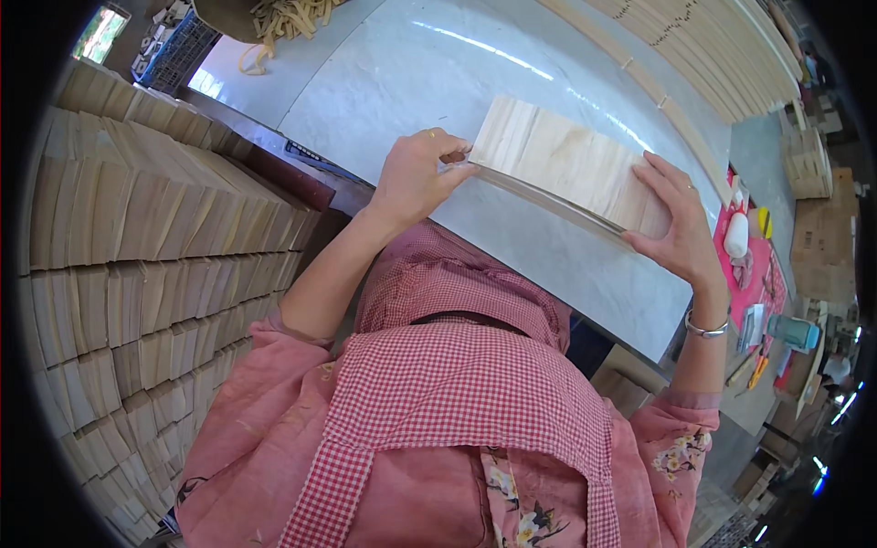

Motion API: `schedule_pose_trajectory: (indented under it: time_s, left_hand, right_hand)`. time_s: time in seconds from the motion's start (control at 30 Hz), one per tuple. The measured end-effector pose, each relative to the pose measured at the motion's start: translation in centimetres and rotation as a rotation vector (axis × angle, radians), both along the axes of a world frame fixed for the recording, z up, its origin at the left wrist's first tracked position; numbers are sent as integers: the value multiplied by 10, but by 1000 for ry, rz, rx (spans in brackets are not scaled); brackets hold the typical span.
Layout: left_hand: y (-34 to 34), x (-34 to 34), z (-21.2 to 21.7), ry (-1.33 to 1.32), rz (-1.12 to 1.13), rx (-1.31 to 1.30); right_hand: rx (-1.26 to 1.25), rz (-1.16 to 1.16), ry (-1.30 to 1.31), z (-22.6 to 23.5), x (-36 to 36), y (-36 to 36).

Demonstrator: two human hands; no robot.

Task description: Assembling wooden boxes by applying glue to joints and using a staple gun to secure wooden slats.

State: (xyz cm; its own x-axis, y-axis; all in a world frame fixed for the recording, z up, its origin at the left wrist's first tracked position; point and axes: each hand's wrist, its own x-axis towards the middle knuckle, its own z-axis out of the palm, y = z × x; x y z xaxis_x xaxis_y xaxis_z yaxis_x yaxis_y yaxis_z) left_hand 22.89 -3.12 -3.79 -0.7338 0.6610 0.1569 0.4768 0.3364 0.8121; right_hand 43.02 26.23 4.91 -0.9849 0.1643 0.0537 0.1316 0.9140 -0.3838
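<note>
A pale wooden box-like piece (pixel 566 160) with visible grain is held at a slant over the grey-white tabletop (pixel 384 82). A narrow dark gap runs along its near long edge. At its left near corner my left hand (pixel 418 178) pinches, thumb and index finger together on the edge. My right hand (pixel 678 215) grips the right end, its fingers over the top face and its thumb at the near edge. The underside of the piece is hidden.
Tall stacks of thin wooden boards (pixel 155 192) stand at my left. A long wooden strip (pixel 653 87) and slatted panels (pixel 703 46) lie far right. Yellowish bands (pixel 292 18) sit at the far left. On the right are a white bottle (pixel 736 236) and tools on a pink cloth (pixel 751 274).
</note>
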Motion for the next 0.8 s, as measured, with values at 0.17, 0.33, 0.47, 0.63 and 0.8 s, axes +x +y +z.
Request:
schedule_pose_trajectory:
  time_s: [0.17,0.33,0.47,0.63,0.8]
  left_hand:
    - [4,-1,-2,55,-34,-5]
    - [3,3,-5,347,1,-103]
    - [4,6,-2,453,14,-179]
    - [6,9,2,549,5,-190]
    - [7,11,-1,598,9,-176]
  right_hand:
    - [28,3,0,-9,3,7]
    - [41,3,0,-21,6,4]
    - [124,39,-10,-30,8,5]
    - [172,43,-16,-39,9,8]
    - [196,31,-82,-37,1,6]
